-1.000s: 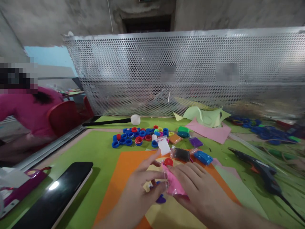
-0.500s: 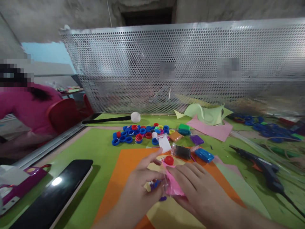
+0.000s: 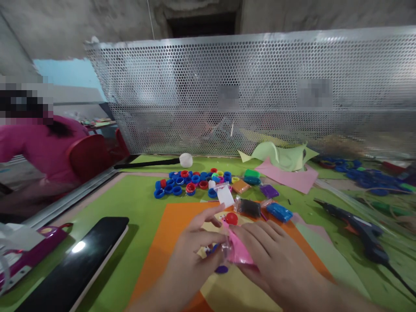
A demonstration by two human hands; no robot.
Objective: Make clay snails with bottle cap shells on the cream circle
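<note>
Between my hands is a clear plastic packet of pink modelling clay point(image 3: 239, 249). My right hand point(image 3: 276, 251) is closed round the packet, its fingers laid over the top. The thumb and index finger of my left hand point(image 3: 195, 247) pinch the clear end of the same packet. Below them lies an orange sheet point(image 3: 169, 229) with a pale yellow paper shape point(image 3: 240, 288) on it. A red ball-like piece point(image 3: 232, 218) sits on the yellow shape just beyond my fingers. A purple piece point(image 3: 222, 269) shows under the packet; blue and white bits there are partly hidden by my left hand.
Bottle caps point(image 3: 177, 190) lie beyond the sheet, beside packets of black point(image 3: 249, 208) and blue clay point(image 3: 278, 212). A glue gun point(image 3: 360, 232) rests at right, a phone point(image 3: 81, 255) at left. A perforated metal panel point(image 3: 201, 95) stands behind. A person in pink point(image 3: 48, 147) sits at left.
The pink packet and both hands have shifted very slightly to the right in the picture, as has the whole scene. Both hands keep their hold, and more of the purple piece shows.
</note>
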